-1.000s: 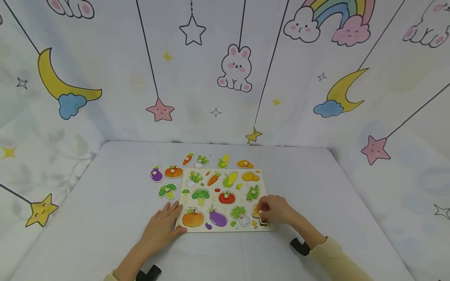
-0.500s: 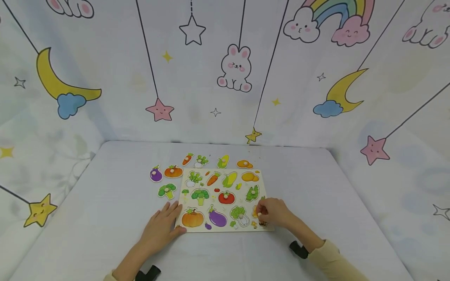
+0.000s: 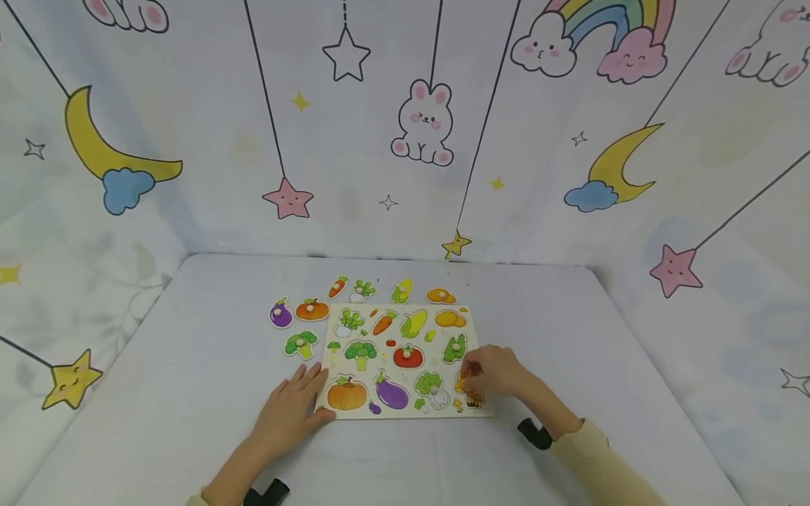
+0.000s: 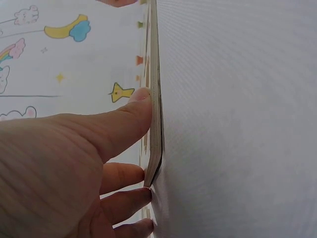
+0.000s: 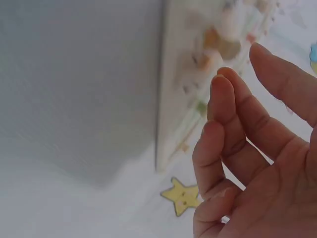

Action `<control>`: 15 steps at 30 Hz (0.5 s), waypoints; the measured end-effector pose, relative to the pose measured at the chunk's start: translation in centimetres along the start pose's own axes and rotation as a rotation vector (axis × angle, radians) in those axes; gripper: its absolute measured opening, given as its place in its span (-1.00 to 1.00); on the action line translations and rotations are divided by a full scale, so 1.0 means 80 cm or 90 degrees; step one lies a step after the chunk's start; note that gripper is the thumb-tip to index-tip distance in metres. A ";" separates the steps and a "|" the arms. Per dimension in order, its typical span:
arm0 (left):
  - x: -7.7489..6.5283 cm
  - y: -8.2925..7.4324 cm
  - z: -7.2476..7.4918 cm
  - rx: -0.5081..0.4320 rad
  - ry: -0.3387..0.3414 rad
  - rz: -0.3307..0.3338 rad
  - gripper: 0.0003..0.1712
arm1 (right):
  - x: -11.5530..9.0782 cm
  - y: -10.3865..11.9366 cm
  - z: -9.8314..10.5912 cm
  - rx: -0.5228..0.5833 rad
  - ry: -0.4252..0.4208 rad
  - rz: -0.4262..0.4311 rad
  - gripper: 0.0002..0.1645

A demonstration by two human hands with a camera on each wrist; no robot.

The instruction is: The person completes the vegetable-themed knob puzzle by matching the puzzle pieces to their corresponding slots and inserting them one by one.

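Four knobbed veggies are on the puzzle board [image 3: 399,413] in the lower middle of the frame: tomato [image 3: 408,358], green bunch [image 3: 454,349], bok choy [image 3: 427,381], plus an orange-and-brown piece [image 3: 474,399] (can't tell if it's flush) under the right hand [image 3: 496,372], whose grip looks released. Eggplant [image 3: 281,318], pumpkin [image 3: 313,310], broccoli [image 3: 300,344], carrot [image 3: 338,287], turnip [image 3: 363,290], corn [image 3: 401,290] and potatoes [image 3: 441,296] are left, past the board's left and top edges. Left hand's [image 3: 291,404] straight-fingered against the left edge, not clenched; no brand or readable writing anywhere.
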State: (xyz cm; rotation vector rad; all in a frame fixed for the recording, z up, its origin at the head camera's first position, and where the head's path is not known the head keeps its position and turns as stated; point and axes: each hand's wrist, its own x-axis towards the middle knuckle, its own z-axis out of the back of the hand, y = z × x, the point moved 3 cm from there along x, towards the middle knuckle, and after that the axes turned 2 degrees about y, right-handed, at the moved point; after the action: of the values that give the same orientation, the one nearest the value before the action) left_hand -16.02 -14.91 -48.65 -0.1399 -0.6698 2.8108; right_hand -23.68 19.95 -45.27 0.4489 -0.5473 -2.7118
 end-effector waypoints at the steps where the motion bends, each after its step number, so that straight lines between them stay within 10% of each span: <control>1: 0.000 0.000 0.000 -0.001 0.000 0.000 -0.16 | 0.007 -0.001 0.007 0.007 -0.006 0.001 -0.86; 15: 0.002 0.006 -0.006 -0.010 0.012 0.011 -0.13 | 0.162 -0.045 0.060 0.083 -0.087 -0.107 -0.66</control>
State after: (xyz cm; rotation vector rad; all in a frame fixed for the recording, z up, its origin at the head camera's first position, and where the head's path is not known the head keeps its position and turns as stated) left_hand -16.19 -15.06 -49.32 -0.1754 -0.6903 2.8169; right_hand -37.92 19.63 -45.62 0.3580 -0.7592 -2.8943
